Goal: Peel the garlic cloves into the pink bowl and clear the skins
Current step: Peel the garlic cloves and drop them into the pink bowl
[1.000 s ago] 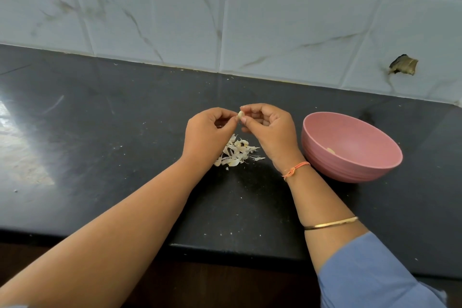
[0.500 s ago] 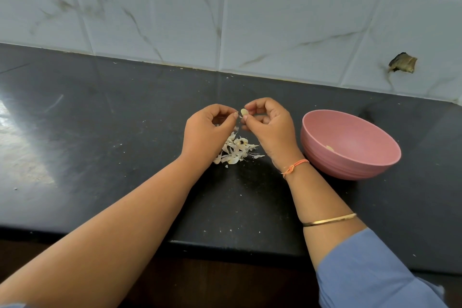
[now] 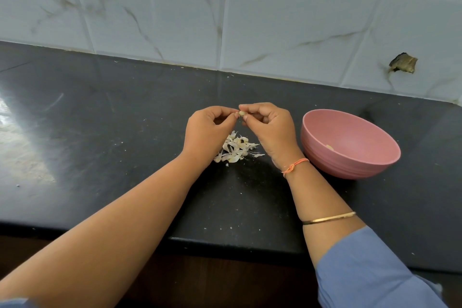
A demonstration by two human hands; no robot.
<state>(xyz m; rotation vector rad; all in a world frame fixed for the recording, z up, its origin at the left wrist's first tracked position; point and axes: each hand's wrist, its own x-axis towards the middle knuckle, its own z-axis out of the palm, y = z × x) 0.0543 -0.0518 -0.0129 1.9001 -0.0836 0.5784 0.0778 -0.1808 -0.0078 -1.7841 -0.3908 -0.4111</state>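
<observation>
Black polished counter [image 3: 100,132], pale marbled tile wall [image 3: 275,20] behind it. I log both hands raised just above the counter, meeting fingertip to fingertip. Right hand [image 3: 271,130]: fingers curled in, thumb and forefinger pinching a small pale garlic clove [image 3: 242,113] at the hand's left tip. Left hand [image 3: 207,130]: fingers likewise curled, thumb and forefinger closed onto the clove's left edge; I cannot tell whether they grip skin or flesh. The clove sits between the two hands and off the counter. Below and between the hands, a loose pile of papery skins [image 3: 236,149] lies on the counter, partly tucked behind the left wrist. Pink bowl [image 3: 337,165] stands upright just to the right of the right hand, near the wrist but not touching it; one small pale piece [image 3: 330,147] shows low inside it. Right wrist carries an orange thread [image 3: 295,164]; further down the forearm a thin gold bangle [image 3: 328,217], then a blue sleeve [image 3: 362,270]. Beyond the bowl, a broken hole [image 3: 402,63] in a tile.
</observation>
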